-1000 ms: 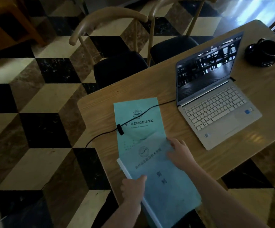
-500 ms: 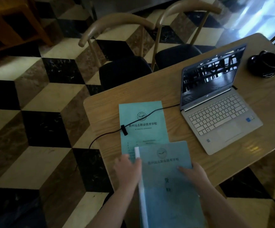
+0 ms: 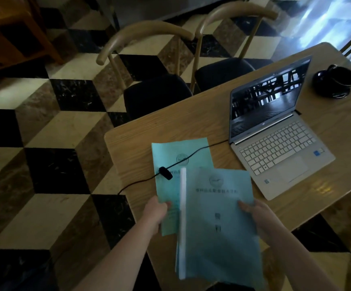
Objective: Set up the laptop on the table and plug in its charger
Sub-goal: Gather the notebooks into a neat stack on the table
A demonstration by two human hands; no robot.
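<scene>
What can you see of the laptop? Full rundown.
The laptop is a slim silver clamshell, metal or plastic by its look, open on the wooden table near the far right. The screen tilts back, dark, showing only reflections. Its deck carries a pale keyboard, a touchpad and small stickers near the front corners. A thin black cable runs from its left edge across a teal booklet and off the table edge. Neither hand touches it; a dark cup stands apart behind it.
</scene>
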